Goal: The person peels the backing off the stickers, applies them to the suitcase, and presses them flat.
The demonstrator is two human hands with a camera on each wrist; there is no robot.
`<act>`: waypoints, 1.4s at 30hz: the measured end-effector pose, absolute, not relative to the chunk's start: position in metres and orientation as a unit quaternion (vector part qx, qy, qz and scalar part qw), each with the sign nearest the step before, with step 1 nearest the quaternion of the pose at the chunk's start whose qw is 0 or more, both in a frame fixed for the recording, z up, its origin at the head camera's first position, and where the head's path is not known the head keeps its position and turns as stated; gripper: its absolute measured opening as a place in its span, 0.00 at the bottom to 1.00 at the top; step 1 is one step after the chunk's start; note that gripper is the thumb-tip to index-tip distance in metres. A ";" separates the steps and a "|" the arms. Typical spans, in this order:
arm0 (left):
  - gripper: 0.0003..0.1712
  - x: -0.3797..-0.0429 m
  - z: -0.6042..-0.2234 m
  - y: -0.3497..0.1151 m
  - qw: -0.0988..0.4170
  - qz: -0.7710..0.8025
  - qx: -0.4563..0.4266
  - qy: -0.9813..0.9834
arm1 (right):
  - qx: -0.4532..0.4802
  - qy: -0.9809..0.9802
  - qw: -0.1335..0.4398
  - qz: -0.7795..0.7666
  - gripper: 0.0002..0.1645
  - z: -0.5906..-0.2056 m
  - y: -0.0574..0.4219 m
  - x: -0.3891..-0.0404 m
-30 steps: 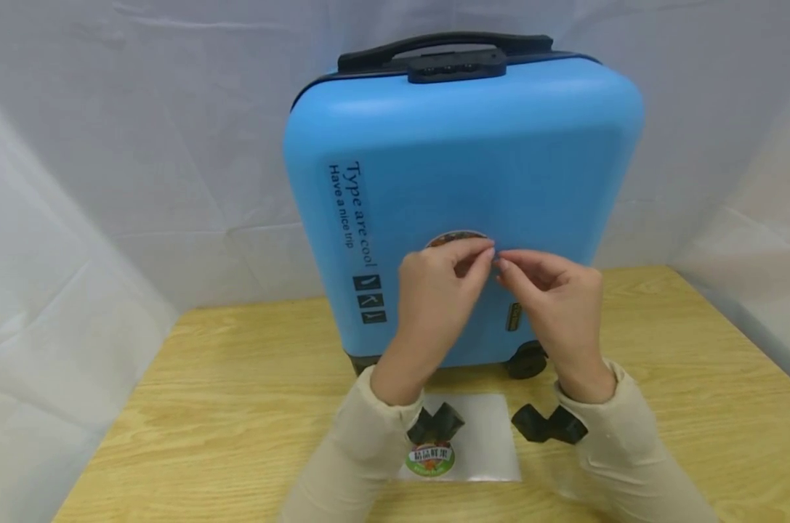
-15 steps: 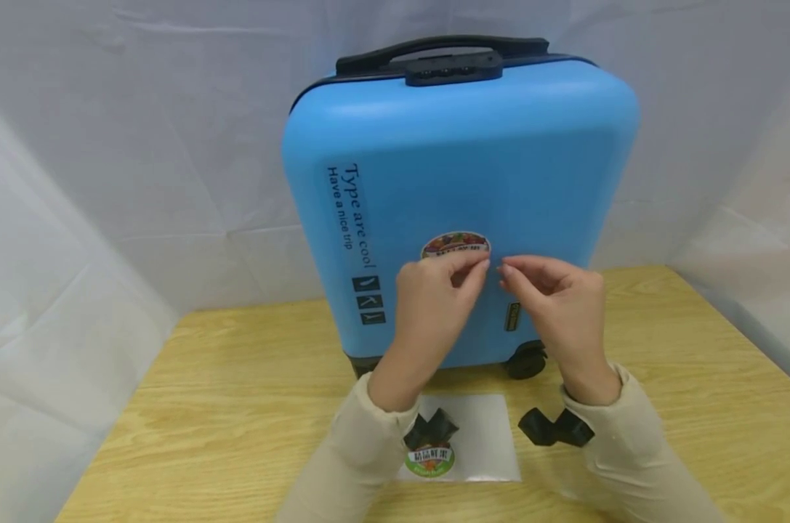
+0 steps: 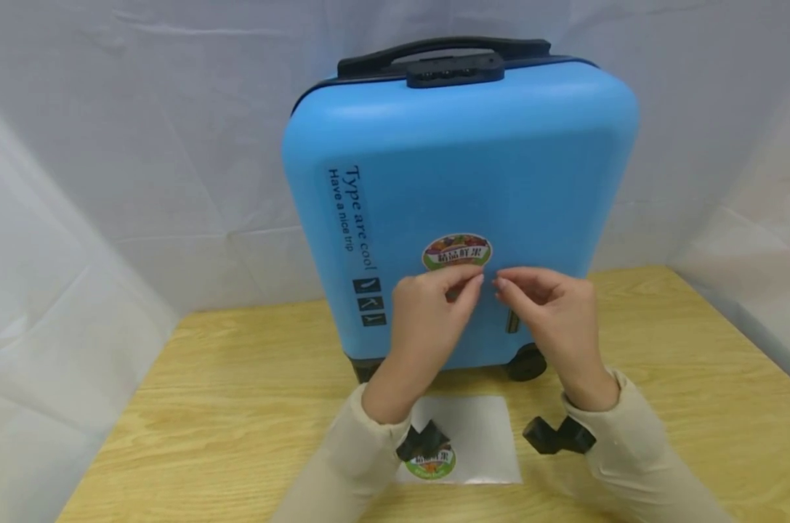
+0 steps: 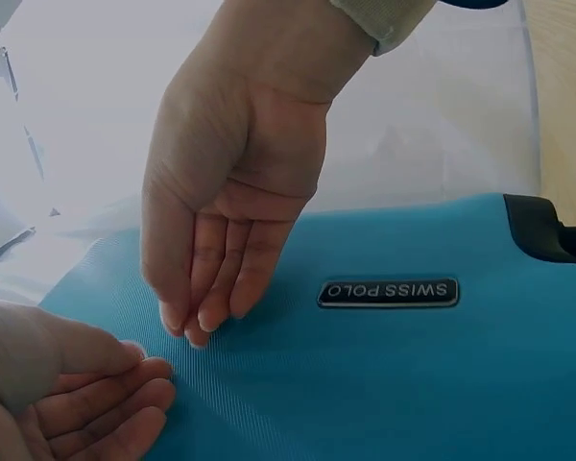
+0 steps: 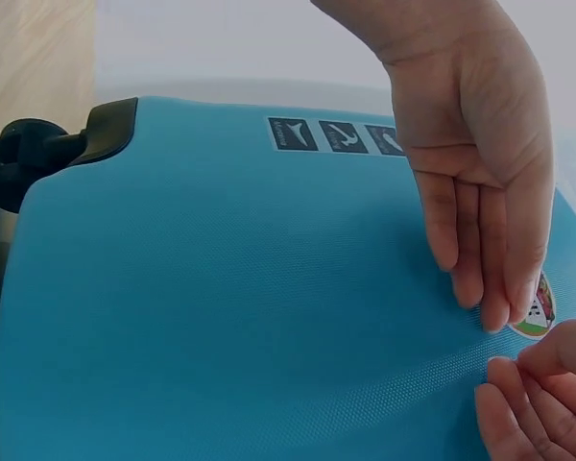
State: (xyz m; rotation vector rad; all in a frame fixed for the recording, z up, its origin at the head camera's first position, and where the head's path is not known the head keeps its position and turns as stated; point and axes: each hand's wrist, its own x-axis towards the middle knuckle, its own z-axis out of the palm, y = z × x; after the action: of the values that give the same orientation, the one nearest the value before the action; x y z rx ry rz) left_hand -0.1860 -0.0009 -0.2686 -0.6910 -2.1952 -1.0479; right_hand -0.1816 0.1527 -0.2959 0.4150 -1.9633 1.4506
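A blue hard-shell suitcase (image 3: 499, 181) stands upright on the table. On its front sits an oval fruit-picture sticker (image 3: 456, 250), its lower part behind my left hand (image 3: 430, 319). The left thumb and index fingertips come together just below the sticker's right side. A small gap away, my right hand (image 3: 558, 312) has thumb and fingertips together, close to the shell. Between either hand's fingertips I see no object, though something thin or clear cannot be ruled out. In the right wrist view, the sticker (image 5: 538, 312) shows beside the left fingertips.
A white sheet (image 3: 486, 443) with another oval sticker (image 3: 432, 465) lies on the wooden table (image 3: 238, 407), before the suitcase. Black lettering runs down the suitcase's left side. A SWISS POLO badge (image 4: 389, 293) is near its lower corner. White cloth (image 3: 139, 145) hangs behind.
Both hands have moved down a little along the suitcase front, and more of the sticker now shows above the left hand. The fingertips parted slightly, then came closer. The sticker stays on the suitcase.
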 end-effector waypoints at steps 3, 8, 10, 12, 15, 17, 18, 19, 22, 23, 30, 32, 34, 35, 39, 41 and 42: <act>0.08 -0.187 -0.271 -0.004 0.309 -0.395 -0.259 -0.825 | 0.158 -0.753 0.321 0.553 0.07 -0.298 0.153 -0.182; 0.07 -0.187 -0.275 -0.009 0.319 -0.395 -0.262 -0.821 | 0.152 -0.762 0.309 0.549 0.06 -0.301 0.154 -0.181; 0.07 -0.186 -0.276 -0.011 0.322 -0.394 -0.262 -0.820 | 0.150 -0.768 0.304 0.543 0.06 -0.302 0.155 -0.181; 0.07 -0.186 -0.277 -0.014 0.325 -0.389 -0.262 -0.821 | 0.148 -0.775 0.299 0.537 0.07 -0.303 0.155 -0.181; 0.07 -0.185 -0.279 -0.017 0.326 -0.382 -0.261 -0.825 | 0.150 -0.779 0.293 0.534 0.07 -0.305 0.156 -0.180; 0.06 -0.184 -0.280 -0.020 0.324 -0.376 -0.260 -0.828 | 0.151 -0.781 0.291 0.531 0.07 -0.306 0.157 -0.179; 0.06 -0.183 -0.281 -0.022 0.323 -0.373 -0.259 -0.830 | 0.150 -0.783 0.290 0.528 0.06 -0.307 0.157 -0.179; 0.06 -0.183 -0.281 -0.023 0.323 -0.370 -0.258 -0.832 | 0.150 -0.786 0.290 0.525 0.06 -0.307 0.158 -0.179; 0.06 -0.183 -0.283 -0.028 0.326 -0.362 -0.257 -0.835 | 0.150 -0.794 0.289 0.513 0.06 -0.309 0.158 -0.178; 0.06 -0.182 -0.283 -0.030 0.328 -0.360 -0.258 -0.834 | 0.151 -0.796 0.289 0.510 0.06 -0.310 0.159 -0.178; 0.06 -0.180 -0.288 -0.039 0.342 -0.354 -0.282 -0.823 | 0.163 -0.817 0.285 0.473 0.06 -0.316 0.158 -0.174; 0.06 -0.180 -0.290 -0.041 0.342 -0.354 -0.284 -0.823 | 0.170 -0.822 0.284 0.464 0.06 -0.318 0.159 -0.173; 0.06 -0.179 -0.292 -0.043 0.341 -0.355 -0.286 -0.822 | 0.176 -0.826 0.284 0.455 0.06 -0.320 0.159 -0.172; 0.06 -0.179 -0.293 -0.045 0.339 -0.356 -0.286 -0.823 | 0.179 -0.827 0.283 0.453 0.06 -0.321 0.159 -0.171; 0.06 -0.178 -0.297 -0.050 0.333 -0.362 -0.289 -0.822 | 0.188 -0.832 0.274 0.445 0.06 -0.325 0.160 -0.168; 0.06 -0.177 -0.299 -0.053 0.329 -0.366 -0.290 -0.820 | 0.191 -0.834 0.262 0.447 0.06 -0.327 0.160 -0.166; 0.06 -0.177 -0.299 -0.055 0.329 -0.367 -0.290 -0.820 | 0.193 -0.835 0.257 0.447 0.06 -0.328 0.160 -0.165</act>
State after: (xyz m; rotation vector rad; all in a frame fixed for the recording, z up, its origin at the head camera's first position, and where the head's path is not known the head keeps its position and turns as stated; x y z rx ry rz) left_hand -0.1772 -0.0550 -0.2994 -0.7595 -2.1470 -0.9595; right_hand -0.1652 0.1600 -0.3278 0.5232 -2.2637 1.2136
